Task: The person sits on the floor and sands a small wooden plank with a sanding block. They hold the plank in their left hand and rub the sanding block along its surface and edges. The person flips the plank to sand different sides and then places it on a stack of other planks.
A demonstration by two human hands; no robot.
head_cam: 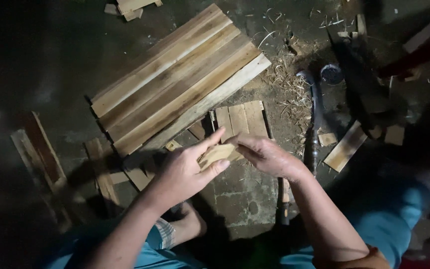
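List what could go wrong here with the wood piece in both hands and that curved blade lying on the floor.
1. The curved blade lies unsheathed close beside the right hand; a careless reach might meet its edge.
2. The small wood piece, pinched between left hand and right, looks rough-cut, so splinters seem likely.
3. The bare foot rests among offcuts and shavings in dim light, so it could be pricked.

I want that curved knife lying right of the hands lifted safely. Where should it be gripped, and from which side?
Probably by the handle, the straight end nearest the person, coming from above and the near side. The curved knife lies flat on the floor, its hooked blade pointing away, so the right hand would stay clear of the edge.
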